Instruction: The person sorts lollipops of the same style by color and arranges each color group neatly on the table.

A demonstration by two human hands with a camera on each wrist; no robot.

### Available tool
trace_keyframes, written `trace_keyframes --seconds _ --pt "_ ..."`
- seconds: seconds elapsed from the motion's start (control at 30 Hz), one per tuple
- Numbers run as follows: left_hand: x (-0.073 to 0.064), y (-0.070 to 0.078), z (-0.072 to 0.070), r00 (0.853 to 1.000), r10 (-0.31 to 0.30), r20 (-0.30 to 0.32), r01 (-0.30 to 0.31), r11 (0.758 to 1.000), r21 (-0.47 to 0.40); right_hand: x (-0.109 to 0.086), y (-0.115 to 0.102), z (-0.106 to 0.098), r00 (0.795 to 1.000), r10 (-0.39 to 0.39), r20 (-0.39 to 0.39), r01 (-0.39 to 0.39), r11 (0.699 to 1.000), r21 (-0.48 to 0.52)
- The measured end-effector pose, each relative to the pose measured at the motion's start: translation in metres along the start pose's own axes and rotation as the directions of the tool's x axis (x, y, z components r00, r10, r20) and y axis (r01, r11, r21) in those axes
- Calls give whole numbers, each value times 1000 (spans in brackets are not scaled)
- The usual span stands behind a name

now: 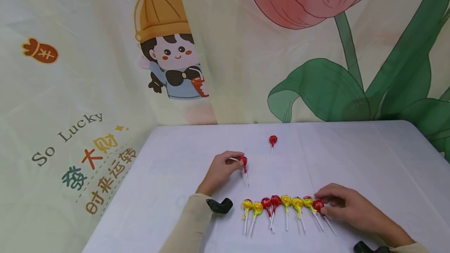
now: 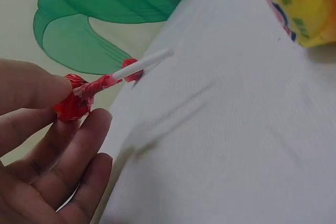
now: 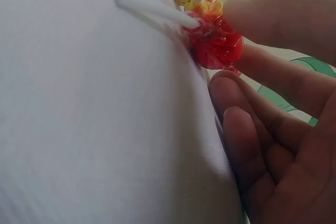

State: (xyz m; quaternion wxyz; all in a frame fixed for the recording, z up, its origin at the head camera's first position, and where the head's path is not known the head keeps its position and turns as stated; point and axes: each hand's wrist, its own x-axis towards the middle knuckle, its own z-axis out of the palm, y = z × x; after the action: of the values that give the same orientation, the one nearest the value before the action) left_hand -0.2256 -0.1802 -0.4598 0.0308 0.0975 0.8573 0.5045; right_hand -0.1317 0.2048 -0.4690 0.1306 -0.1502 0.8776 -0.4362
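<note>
My left hand [image 1: 222,168] pinches a red-wrapped lollipop [image 1: 243,161] by its candy head between thumb and fingertips. In the left wrist view that lollipop's white stick [image 2: 143,64] points away from the hand, its shadow falling on the white cloth. My right hand [image 1: 348,206] holds another red lollipop [image 1: 318,205] by the head, at the right end of a row. Close against it in the row is a yellow lollipop [image 1: 308,202]. In the right wrist view the thumb and a finger are on either side of the red head [image 3: 218,45].
The row continues left with yellow lollipops [image 1: 286,200] and red lollipops [image 1: 275,200], sticks toward me. A single red lollipop [image 1: 273,139] lies near the far edge of the white table [image 1: 190,143]. Behind hangs a printed cloth [image 1: 232,50].
</note>
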Motion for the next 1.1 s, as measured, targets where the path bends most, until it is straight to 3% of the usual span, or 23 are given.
trace_keyframes --seconds 0.3,0.63,0.87,1.1 --pt "15 9 4 999 -21 36 19 999 45 1 -2 0 1000 0 -21 0 1000 -22" --pt "32 12 6 998 -49 33 46 995 92 0 -1 -2 1000 -29 -11 29 998 -53" --pt "47 17 3 992 -111 55 104 989 104 -1 1 -1 1000 1 -14 -2 999 -33" --pt "57 14 4 1000 -23 -2 23 997 79 -1 0 2 1000 4 -9 -5 1000 -27"
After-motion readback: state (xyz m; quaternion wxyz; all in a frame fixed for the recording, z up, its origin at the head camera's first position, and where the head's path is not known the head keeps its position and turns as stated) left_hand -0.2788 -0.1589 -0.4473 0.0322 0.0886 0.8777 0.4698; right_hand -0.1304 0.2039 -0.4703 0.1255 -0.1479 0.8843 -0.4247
